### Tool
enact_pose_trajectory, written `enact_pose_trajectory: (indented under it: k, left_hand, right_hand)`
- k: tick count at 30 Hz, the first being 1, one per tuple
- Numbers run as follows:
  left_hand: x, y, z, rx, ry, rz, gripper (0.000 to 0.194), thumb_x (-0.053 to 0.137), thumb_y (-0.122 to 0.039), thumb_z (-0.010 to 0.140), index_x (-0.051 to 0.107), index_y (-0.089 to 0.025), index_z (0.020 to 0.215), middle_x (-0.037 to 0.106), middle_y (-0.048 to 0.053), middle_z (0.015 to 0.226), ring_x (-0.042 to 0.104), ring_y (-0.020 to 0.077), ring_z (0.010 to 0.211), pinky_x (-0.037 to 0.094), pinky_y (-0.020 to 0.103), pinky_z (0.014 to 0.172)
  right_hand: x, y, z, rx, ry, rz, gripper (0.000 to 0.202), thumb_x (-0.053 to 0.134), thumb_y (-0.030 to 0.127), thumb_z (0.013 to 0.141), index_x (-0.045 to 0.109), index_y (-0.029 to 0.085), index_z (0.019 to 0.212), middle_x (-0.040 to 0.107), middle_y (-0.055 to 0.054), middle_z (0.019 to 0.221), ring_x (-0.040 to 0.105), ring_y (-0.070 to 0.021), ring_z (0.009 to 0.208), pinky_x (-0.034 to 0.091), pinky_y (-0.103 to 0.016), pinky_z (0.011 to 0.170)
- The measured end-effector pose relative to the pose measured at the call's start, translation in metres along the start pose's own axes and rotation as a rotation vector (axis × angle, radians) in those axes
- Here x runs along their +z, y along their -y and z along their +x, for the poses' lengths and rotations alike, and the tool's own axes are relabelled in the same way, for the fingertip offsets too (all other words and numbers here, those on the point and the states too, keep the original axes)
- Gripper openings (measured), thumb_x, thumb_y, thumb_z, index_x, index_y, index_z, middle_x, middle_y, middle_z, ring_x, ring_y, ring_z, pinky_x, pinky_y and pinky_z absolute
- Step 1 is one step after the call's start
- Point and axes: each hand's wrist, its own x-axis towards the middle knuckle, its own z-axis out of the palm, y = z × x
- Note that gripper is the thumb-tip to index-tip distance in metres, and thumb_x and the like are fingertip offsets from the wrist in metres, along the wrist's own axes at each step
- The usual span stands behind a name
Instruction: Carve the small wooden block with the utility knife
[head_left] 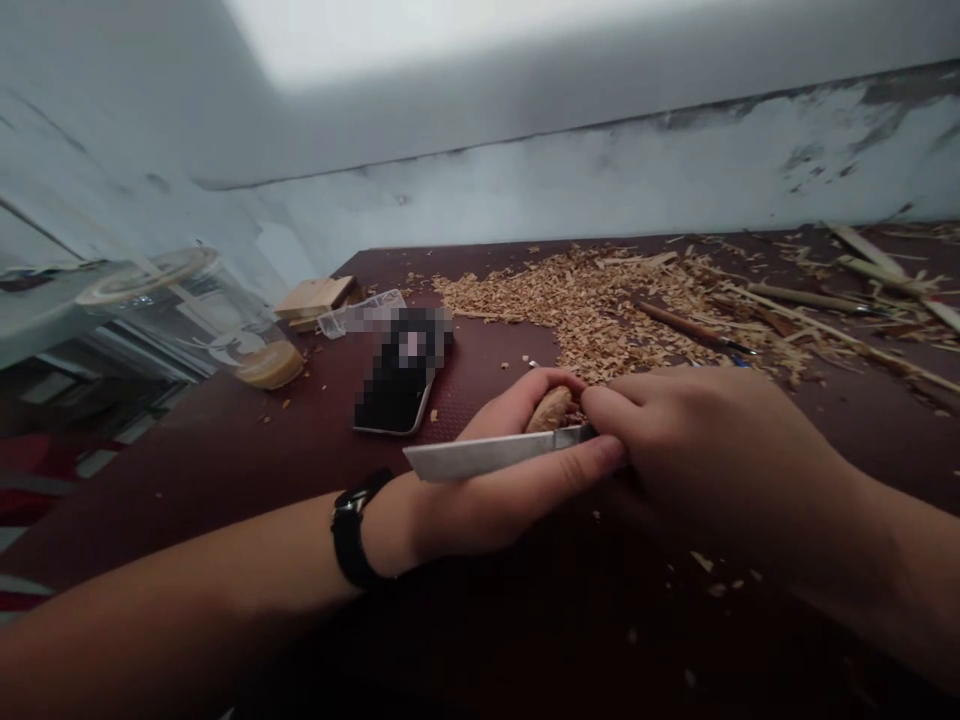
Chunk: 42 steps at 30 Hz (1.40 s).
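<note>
Low over the table, my left hand (495, 510) is closed around a small light-brown piece of carved wood (551, 410), most of which the fingers hide. A flat metal carving blade (480, 456) lies across that palm, its angled end toward the left. My right hand (697, 430) is closed on the other end of this knife, and its handle is out of sight under the fingers. Both hands touch at the wood, with my left thumb stretched along below the blade toward the right hand.
Wood shavings (592, 310) cover the back of the dark red table (300, 470). Among them lie a wooden-handled tool (690, 327) and another thin tool (810, 297). Leftward are a phone (397, 385), a clear plastic box (360, 312), wood blocks (315, 297) and a tilted-looking drink cup (202, 310).
</note>
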Motion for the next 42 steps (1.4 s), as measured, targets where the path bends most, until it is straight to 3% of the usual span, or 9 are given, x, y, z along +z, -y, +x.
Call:
enact_pose_trajectory:
  k: [3,6,10,15,21,30,36,39,42]
  left_hand:
    - [-0.001,0.006,0.001,0.082,0.008,0.159,0.051,0.080,-0.044,0.089,0.054,-0.022,0.128,0.065,0.008,0.125,0.061,0.0269,0.119,0.050,0.038,0.097]
    - [-0.001,0.009,0.001,0.103,0.030,0.186,0.048,0.078,-0.040,0.091,0.053,-0.023,0.127,0.066,0.006,0.117,0.063,0.0229,0.106,0.051,0.035,0.090]
    - [0.004,0.007,-0.003,0.085,-0.048,0.162,0.045,0.075,-0.041,0.093,0.048,-0.023,0.124,0.063,0.002,0.103,0.059,0.0174,0.089,0.049,0.029,0.076]
    - [0.011,0.006,-0.007,0.051,-0.114,0.178,0.047,0.074,-0.045,0.094,0.044,-0.024,0.123,0.060,0.001,0.100,0.056,0.0161,0.086,0.048,0.030,0.076]
    - [0.015,0.017,-0.001,0.143,-0.156,-0.048,0.045,0.082,-0.031,0.089,0.045,-0.023,0.114,0.059,-0.002,0.094,0.055,0.0128,0.084,0.046,0.025,0.073]
    - [0.020,0.021,0.009,0.158,-0.187,-0.321,0.055,0.093,-0.020,0.073,0.046,-0.022,0.101,0.059,-0.006,0.088,0.060,0.0104,0.081,0.046,0.022,0.071]
    - [0.003,0.006,0.002,0.086,-0.005,0.045,0.037,0.073,-0.043,0.095,0.051,-0.021,0.114,0.060,0.001,0.098,0.058,0.0167,0.091,0.048,0.031,0.080]
    - [-0.002,0.003,-0.001,0.111,-0.010,0.317,0.039,0.069,-0.051,0.096,0.054,-0.020,0.114,0.063,0.006,0.109,0.059,0.0226,0.101,0.048,0.036,0.085]
    - [0.002,0.009,-0.002,0.164,-0.059,0.332,0.036,0.067,-0.045,0.098,0.052,-0.019,0.118,0.062,0.006,0.107,0.058,0.0210,0.097,0.047,0.036,0.085]
  right_hand:
    - [-0.002,-0.004,0.001,-0.058,-0.006,-0.073,0.018,0.054,0.027,0.081,0.071,0.023,0.086,0.070,-0.004,0.069,0.061,-0.0226,0.054,0.019,-0.033,0.053]
    - [-0.004,-0.006,0.002,-0.064,-0.010,-0.146,0.017,0.053,0.021,0.078,0.069,0.024,0.081,0.068,-0.003,0.065,0.059,-0.0227,0.052,0.016,-0.032,0.052]
    - [-0.009,-0.004,0.004,-0.015,0.028,-0.188,0.017,0.051,0.013,0.078,0.062,0.024,0.074,0.064,-0.002,0.060,0.052,-0.0203,0.048,0.013,-0.031,0.050]
    - [-0.012,0.000,0.006,0.045,0.085,-0.158,0.019,0.050,0.009,0.075,0.050,0.025,0.066,0.060,-0.002,0.057,0.051,-0.0210,0.046,0.015,-0.031,0.048]
    - [-0.006,0.008,0.007,0.200,0.174,-0.099,0.020,0.051,0.007,0.074,0.049,0.026,0.068,0.062,-0.003,0.060,0.060,-0.0251,0.051,0.022,-0.032,0.049]
    - [-0.007,0.023,-0.005,0.334,0.155,-0.152,0.024,0.047,0.003,0.081,0.056,0.023,0.070,0.060,-0.007,0.054,0.058,-0.0228,0.042,0.020,-0.030,0.044]
    - [-0.009,0.011,0.003,0.180,0.207,-0.065,0.023,0.049,0.011,0.086,0.069,0.021,0.092,0.073,-0.006,0.073,0.069,-0.0252,0.061,0.024,-0.033,0.052]
    - [-0.011,0.004,0.006,0.097,0.198,-0.138,0.029,0.047,0.012,0.088,0.071,0.023,0.097,0.073,-0.005,0.073,0.067,-0.0256,0.061,0.020,-0.034,0.054]
    - [-0.009,0.005,0.006,0.113,0.175,-0.163,0.027,0.046,0.015,0.091,0.071,0.024,0.092,0.071,-0.005,0.070,0.067,-0.0259,0.062,0.018,-0.034,0.055]
